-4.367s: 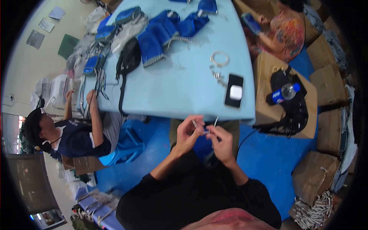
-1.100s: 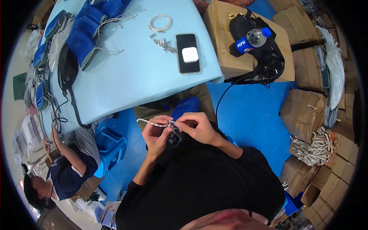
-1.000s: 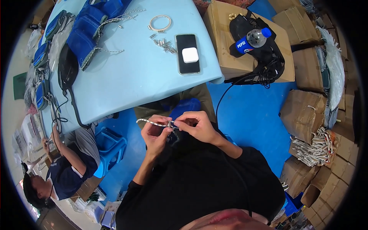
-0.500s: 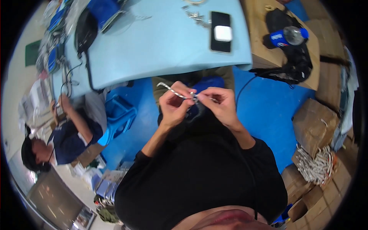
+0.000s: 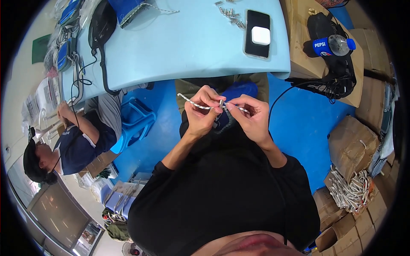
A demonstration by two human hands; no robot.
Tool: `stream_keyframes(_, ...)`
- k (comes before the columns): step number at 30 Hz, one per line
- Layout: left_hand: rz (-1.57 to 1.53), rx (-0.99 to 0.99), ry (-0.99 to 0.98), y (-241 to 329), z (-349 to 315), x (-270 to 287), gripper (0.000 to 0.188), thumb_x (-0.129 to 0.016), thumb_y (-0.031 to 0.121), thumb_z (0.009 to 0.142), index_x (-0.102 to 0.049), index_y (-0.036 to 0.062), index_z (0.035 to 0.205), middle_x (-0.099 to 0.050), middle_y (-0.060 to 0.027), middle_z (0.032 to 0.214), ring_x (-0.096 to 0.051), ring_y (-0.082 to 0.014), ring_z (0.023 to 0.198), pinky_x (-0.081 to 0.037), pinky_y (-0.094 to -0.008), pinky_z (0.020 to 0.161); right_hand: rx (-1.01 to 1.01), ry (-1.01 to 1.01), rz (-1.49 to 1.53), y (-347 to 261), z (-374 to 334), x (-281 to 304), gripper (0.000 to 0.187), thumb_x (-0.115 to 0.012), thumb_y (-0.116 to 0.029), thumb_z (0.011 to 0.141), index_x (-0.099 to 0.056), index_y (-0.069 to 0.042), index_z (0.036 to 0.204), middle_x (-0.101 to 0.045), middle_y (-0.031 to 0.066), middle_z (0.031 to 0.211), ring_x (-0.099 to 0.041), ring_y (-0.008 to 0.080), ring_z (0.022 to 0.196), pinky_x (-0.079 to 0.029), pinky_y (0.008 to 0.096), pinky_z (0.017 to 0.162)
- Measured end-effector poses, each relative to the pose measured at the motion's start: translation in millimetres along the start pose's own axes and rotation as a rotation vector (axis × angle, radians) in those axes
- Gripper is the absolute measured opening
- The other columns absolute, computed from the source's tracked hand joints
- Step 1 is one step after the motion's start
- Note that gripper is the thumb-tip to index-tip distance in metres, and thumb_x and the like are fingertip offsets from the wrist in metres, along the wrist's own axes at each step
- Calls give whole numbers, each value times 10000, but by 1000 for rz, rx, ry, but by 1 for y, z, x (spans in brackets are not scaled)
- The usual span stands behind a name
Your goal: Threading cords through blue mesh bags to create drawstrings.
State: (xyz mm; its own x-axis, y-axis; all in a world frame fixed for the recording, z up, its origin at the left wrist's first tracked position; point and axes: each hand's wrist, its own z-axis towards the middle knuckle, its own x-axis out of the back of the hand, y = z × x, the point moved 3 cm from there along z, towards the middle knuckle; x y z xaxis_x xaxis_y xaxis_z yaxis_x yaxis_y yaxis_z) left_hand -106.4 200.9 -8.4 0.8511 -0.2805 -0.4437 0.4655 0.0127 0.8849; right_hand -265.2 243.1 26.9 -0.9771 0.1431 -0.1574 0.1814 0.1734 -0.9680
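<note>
My left hand (image 5: 201,114) is closed in a pinch on a small silvery metal cord fitting (image 5: 221,103). A black-and-white cord (image 5: 192,102) passes through its fingers, one free end sticking out to the left. Close by on the right, my right hand (image 5: 253,119) pinches the same cord beside the fitting, and a short length shows under its fingers. Both hands are over my lap, just off the near edge of the light blue table (image 5: 183,51). Dark and blue material hangs below the fingers, too covered to make out fully.
On the table lie a black phone (image 5: 257,50) with a white case (image 5: 261,35) on it, several small metal fittings (image 5: 231,16) and a black strapped pouch (image 5: 102,27). A bottle (image 5: 333,45) lies on a carton at right. Another person (image 5: 81,141) works at left near a blue stool (image 5: 137,119).
The whole view has shifted slightly. My hands stay together on the cord, and the metal fitting now shows more plainly between them. The other person's hands have moved a little.
</note>
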Motion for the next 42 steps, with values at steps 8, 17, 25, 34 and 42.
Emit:
stream_keyframes(8, -208, 141, 61, -7, -5, -4, 186, -822, 62, 876, -636, 51, 860, -643, -84, 966, -665, -174, 953, -544, -308, 857, 289, 73, -312, -10, 1, -5, 71, -769, 28, 875, -742, -6, 932, -531, -26, 678, -423, 23, 572, -283, 215, 511)
stream_keyframes(17, -313, 235, 131, -12, -2, 4, 226, -824, 51, 865, -599, 68, 853, -629, -69, 982, -658, -171, 958, -517, -300, 880, 165, 128, -194, -11, -1, -3, 99, -714, -43, 944, -745, -18, 1034, -768, 40, 891, -567, 54, 624, -358, 214, 525)
stream_keyframes(25, -132, 152, 131, -3, 1, 5, 258, -862, 138, 839, -611, 81, 851, -630, -76, 938, -611, -178, 887, -494, -321, 818, 435, 189, -315, -24, 6, -3, 137, -790, 43, 834, -783, -11, 960, -773, 84, 921, -694, 171, 821, -525, 280, 711)
stream_keyframes(34, -113, 185, 124, -4, 3, 3, 297, -867, 150, 846, -580, 72, 849, -605, -67, 956, -645, -160, 917, -513, -304, 841, 541, 147, -340, -20, 3, -5, 153, -803, 57, 793, -757, -13, 920, -765, 77, 913, -690, 166, 727, -527, 267, 623)
stream_keyframes(42, -112, 195, 136, -3, 3, 3, 279, -863, 112, 841, -588, 66, 846, -594, -64, 958, -655, -158, 907, -524, -299, 839, 421, 108, -306, -18, 4, -3, 128, -812, 36, 816, -752, -9, 920, -762, 96, 903, -726, 163, 775, -534, 251, 595)
